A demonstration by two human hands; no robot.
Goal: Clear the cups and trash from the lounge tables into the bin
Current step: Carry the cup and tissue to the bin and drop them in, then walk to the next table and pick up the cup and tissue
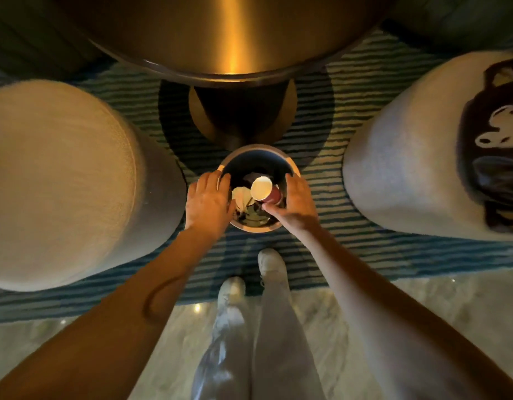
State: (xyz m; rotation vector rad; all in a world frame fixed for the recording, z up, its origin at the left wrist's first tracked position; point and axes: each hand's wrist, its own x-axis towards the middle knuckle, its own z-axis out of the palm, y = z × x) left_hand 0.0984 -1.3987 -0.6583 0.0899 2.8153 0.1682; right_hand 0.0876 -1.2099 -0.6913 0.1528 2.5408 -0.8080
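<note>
A round metal bin (258, 228) stands on the rug just below the table's pedestal. Crumpled white paper (240, 196) and dark trash lie inside it. A red paper cup (274, 196) with a white inside is tilted over the bin's mouth, its opening facing up and left. My right hand (298, 200) is at the bin's right rim, thumb and fingers around the cup's lower end. My left hand (207, 203) rests on the bin's left rim with its fingers curled over the edge.
A round brass table (220, 39) on a thick pedestal (243, 116) stands beyond the bin. Pale round ottomans flank it, left (62, 180) and right (408, 157); the right one carries a dark bag (497, 145). My legs and white shoes (271, 262) stand on the striped rug's edge.
</note>
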